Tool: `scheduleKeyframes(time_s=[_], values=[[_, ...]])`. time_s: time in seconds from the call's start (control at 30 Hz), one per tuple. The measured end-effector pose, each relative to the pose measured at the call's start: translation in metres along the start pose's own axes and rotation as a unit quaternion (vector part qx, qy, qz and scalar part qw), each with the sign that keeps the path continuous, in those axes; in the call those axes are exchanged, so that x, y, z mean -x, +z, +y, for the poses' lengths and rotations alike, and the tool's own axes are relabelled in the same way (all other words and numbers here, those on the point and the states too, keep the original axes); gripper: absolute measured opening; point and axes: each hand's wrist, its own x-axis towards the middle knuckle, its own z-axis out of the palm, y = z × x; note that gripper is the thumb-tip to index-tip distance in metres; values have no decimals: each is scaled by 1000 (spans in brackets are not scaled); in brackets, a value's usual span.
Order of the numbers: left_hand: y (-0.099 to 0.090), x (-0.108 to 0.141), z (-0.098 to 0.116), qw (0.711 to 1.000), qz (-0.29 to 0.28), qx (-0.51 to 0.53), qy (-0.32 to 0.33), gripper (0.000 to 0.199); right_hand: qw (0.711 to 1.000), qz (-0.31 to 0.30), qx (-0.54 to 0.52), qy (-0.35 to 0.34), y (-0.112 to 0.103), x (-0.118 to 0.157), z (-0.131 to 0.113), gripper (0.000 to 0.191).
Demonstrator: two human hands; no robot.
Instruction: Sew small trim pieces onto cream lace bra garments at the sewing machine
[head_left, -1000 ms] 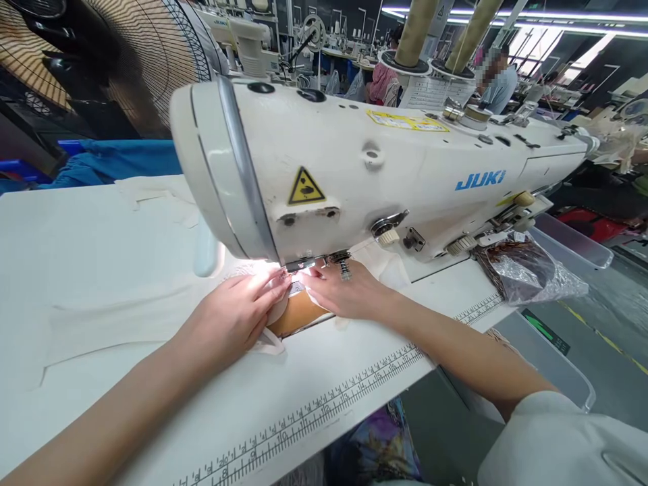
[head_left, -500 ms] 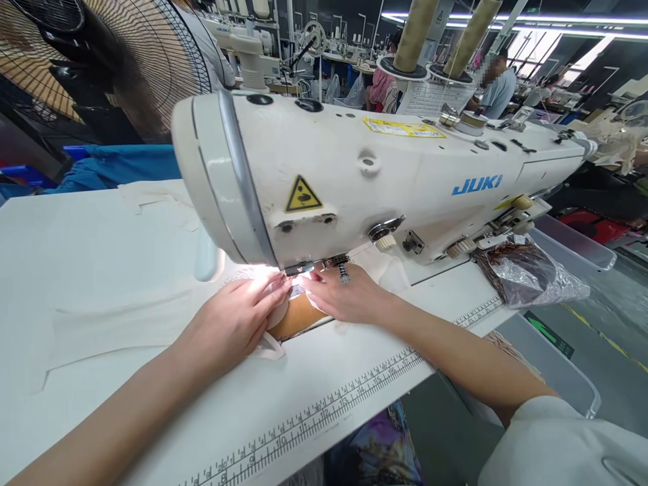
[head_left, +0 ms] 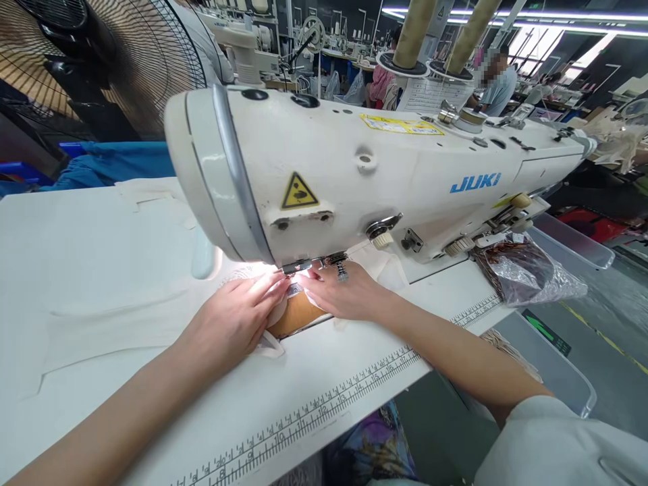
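A white sewing machine point(head_left: 324, 155) with a lit needle area stands across the middle of the view. Thin cream fabric point(head_left: 126, 314) lies on the table's left side and runs in under the machine head. My left hand point(head_left: 237, 310) is closed on this fabric at the left of the needle area, fingers bent and close together. From the right, my right hand point(head_left: 344, 290) grips the fabric's near part, its fingertips partly hidden below the machine head. Between the hands shows a tan plate point(head_left: 298, 314) on the machine bed. The needle itself is hidden by glare and fingers.
A printed ruler point(head_left: 314, 418) runs along the front edge of the white table. At the right lies a clear plastic bag point(head_left: 531, 270) with dark brown contents, near clear bins. A large fan point(head_left: 136, 61) stands at the back left. Two thread cones point(head_left: 415, 34) rise behind the machine.
The whole view has shifted slightly, so the machine and table sit a little further left. Both hands keep nearly the same place on the fabric.
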Motion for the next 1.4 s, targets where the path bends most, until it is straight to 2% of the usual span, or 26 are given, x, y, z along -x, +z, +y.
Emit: scheduleKeyframes(time_s=[0.4,0.67,0.9,1.2,1.4], values=[[3,1,-2,999,20,-24,32,42,999,21,34,-5,0,0,0,31],[4,0,-1,999,29,-21,36,48,1000,13,26,7,2,0,0,29],[2,0,-1,998,32,-36,39,46,998,42,45,0,5,0,0,30],[-1,-3,1,997,37,-46,46,43,999,23,48,-5,5,-1,1,27],[1,0,0,999,32,-28,33,47,999,21,42,-3,3,-2,0,31]])
